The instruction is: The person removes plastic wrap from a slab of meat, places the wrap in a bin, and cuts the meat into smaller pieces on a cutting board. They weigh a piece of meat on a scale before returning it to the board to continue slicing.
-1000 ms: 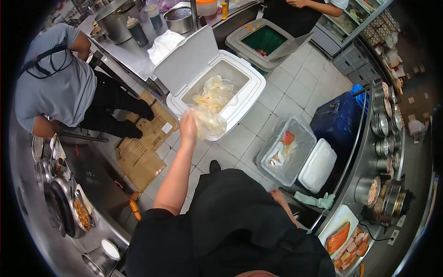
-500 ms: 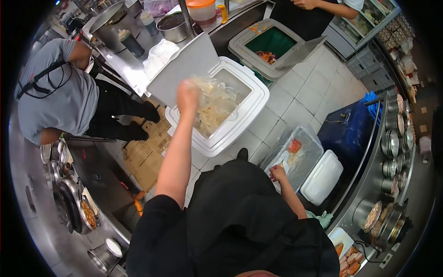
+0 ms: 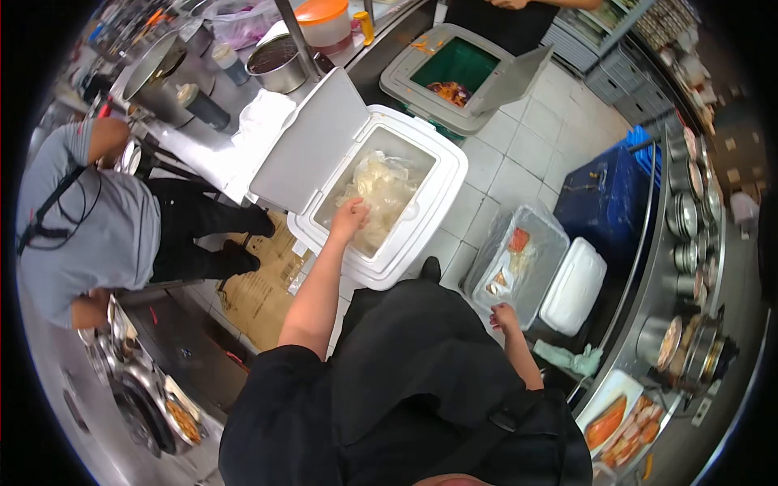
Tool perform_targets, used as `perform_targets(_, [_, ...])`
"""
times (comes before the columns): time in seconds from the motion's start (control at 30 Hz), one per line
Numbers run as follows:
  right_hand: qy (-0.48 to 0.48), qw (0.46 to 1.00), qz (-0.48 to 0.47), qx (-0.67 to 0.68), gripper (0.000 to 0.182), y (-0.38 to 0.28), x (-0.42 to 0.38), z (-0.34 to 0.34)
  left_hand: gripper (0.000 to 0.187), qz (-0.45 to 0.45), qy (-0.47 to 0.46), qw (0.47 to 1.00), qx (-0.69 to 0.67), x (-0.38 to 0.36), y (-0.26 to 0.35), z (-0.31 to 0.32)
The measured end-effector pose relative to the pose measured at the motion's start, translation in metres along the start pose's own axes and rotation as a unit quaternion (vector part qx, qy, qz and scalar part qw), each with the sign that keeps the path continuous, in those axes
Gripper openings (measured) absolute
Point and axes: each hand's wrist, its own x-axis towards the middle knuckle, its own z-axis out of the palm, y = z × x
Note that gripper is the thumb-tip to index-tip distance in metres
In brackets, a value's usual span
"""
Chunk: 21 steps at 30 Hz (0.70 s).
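My left hand [image 3: 350, 219] reaches into the open white bin [image 3: 438, 194], its fingers curled against a clear plastic bag [image 3: 381, 206] that lies crumpled inside with more plastic. The bin's grey lid flap [image 3: 312, 146] is tipped up on the left. My right hand [image 3: 503, 317] is low at the near edge of the plastic-lined tub [image 3: 535, 279], fingers curled and nothing visible in them. Inside that tub lie a red piece [image 3: 519, 239] and a white scrap [image 3: 501, 283].
A green-lined bin [image 3: 421, 77] with food scraps stands beyond the white bin. At left a person in grey [image 3: 105, 211] stands by a steel counter. A white lid [image 3: 574, 287], a blue container [image 3: 604, 198] and a counter with pans border the right side.
My left hand has gone down into the white bin, and the lifted plastic has settled. My right hand has drawn back from the tub, leaving a white scrap there. The view has shifted.
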Motion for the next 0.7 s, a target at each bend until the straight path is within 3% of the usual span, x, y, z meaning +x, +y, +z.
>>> perform_targets(0.07, [0.011, 0.999, 0.006, 0.036, 0.024, 0.007, -0.020, 0.029, 0.046, 0.049, -0.028, 0.980, -0.191, 0.010, 0.001, -0.004])
perform_targets(0.1, [0.014, 0.999, 0.005, 0.052, 0.024, 0.008, -0.038, 0.047, 0.046, 0.051, -0.042, 0.981, -0.185, 0.023, -0.008, -0.004])
perform_targets(0.17, [0.007, 0.998, 0.010, 0.065, 0.025, 0.013, -0.060, 0.081, 0.038, 0.151, 0.058, 0.984, -0.078, 0.055, -0.030, 0.002])
perform_targets(0.2, [0.013, 0.999, -0.006, 0.038, 0.027, 0.019, -0.077, 0.096, 0.038, 0.158, 0.037, 0.984, -0.074, 0.051, -0.020, 0.000])
perform_targets(0.27, [0.097, 0.973, -0.112, -0.179, 0.030, 0.066, -0.066, 0.125, 0.029, 0.143, 0.000, 0.985, -0.093, 0.024, 0.009, -0.004])
perform_targets(0.43, [0.128, 0.985, 0.023, 0.110, 0.033, 0.122, -0.147, 0.150, 0.018, 0.202, -0.148, 0.961, -0.114, 0.000, 0.030, 0.062])
perform_targets(0.5, [0.145, 0.955, 0.072, 0.250, 0.031, 0.160, -0.175, 0.157, 0.019, 0.215, -0.233, 0.944, -0.095, -0.024, 0.047, 0.102])
perform_targets(0.7, [0.213, 0.867, 0.154, 0.424, 0.027, 0.283, -0.230, 0.224, 0.020, 0.302, -0.398, 0.864, 0.068, -0.156, 0.109, 0.247])
